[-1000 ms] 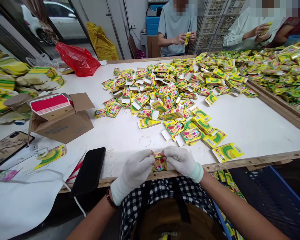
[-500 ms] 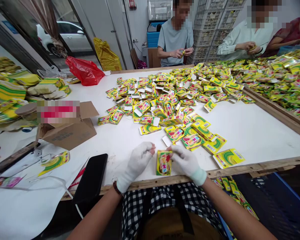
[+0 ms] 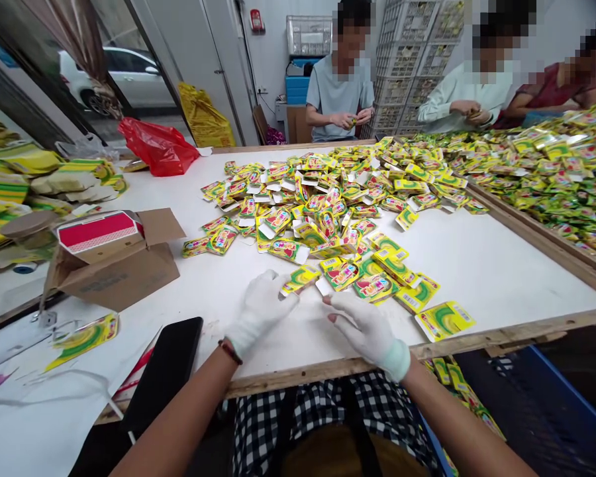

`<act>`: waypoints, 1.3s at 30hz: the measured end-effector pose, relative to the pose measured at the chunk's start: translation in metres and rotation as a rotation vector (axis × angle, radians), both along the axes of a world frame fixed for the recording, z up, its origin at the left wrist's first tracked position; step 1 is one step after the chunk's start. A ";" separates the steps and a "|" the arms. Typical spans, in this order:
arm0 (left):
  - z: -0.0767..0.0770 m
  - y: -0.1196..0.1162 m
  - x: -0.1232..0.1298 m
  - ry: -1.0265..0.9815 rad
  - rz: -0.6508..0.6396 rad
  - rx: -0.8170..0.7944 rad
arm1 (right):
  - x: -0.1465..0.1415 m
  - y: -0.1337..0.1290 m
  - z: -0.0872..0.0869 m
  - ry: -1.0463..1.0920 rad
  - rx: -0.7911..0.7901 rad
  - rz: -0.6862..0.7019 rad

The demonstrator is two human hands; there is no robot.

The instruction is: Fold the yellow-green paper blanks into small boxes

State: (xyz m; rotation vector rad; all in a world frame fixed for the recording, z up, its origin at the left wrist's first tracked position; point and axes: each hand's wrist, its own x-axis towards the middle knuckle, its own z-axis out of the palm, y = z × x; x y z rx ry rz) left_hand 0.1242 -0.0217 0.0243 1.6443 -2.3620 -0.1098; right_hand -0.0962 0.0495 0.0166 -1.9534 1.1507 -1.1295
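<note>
White fingertip-less gloves cover both hands. My left hand (image 3: 265, 306) is closed on the left end of a small yellow and green candy box (image 3: 302, 279), which tilts just above the white tabletop. Its thumb and fingertips are partly hidden. To the right, my right hand (image 3: 365, 328) is open above the table near the front edge, its bare fingertips apart and nothing between them. Just beyond it lies a printed box (image 3: 374, 285) with colourful letters, beside a yellow flattened box (image 3: 446, 320). A large heap of similar boxes (image 3: 322, 192) spreads behind.
At left are an open cardboard carton (image 3: 114, 275), a black phone (image 3: 166, 371) and a red plastic bag (image 3: 159, 146). A wooden divider (image 3: 536, 235) borders another heap (image 3: 551, 172). Below right stands a blue crate (image 3: 571, 397). Several people sit across the table.
The box that was between my hands is gone from view. My left hand has moved forward and taken another box from the heap's near edge. My right hand's fingers have opened.
</note>
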 end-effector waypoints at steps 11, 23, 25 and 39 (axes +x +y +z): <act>-0.007 0.076 -0.008 0.976 0.131 0.316 | 0.032 -0.003 -0.026 -0.304 0.415 0.203; -0.022 0.072 -0.008 1.171 0.081 0.519 | 0.019 0.003 -0.028 -0.218 0.397 0.047; -0.020 0.068 -0.007 1.215 0.095 0.561 | 0.021 -0.001 -0.028 -0.233 0.385 0.028; -0.011 0.073 -0.011 1.160 0.043 0.450 | 0.020 -0.001 0.001 -0.084 0.191 0.047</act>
